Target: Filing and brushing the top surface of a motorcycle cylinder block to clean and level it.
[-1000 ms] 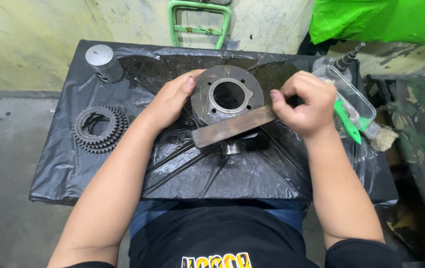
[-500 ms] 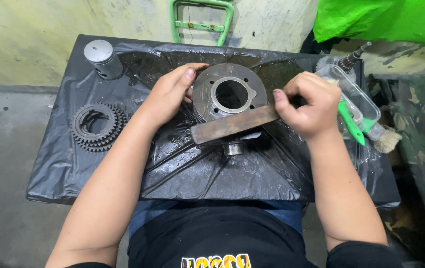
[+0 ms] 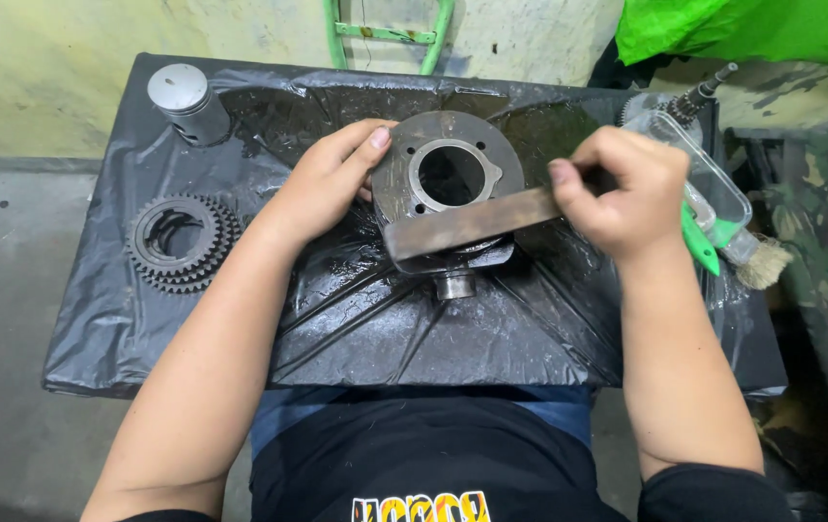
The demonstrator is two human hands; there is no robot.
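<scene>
A round metal engine cylinder with a wide bore stands on a table covered in black plastic sheet. My left hand rests against the cylinder's left side and steadies it. My right hand grips one end of a flat rusty metal bar. The bar lies slanted across the cylinder's near edge, its free end pointing left.
A grey piston stands at the table's back left. A stack of toothed gears lies at the left. A clear plastic container, a green-handled tool and a brush sit at the right. A green frame leans behind.
The bar has shifted slightly along the cylinder's top face with my right hand. My left hand stays on the cylinder.
</scene>
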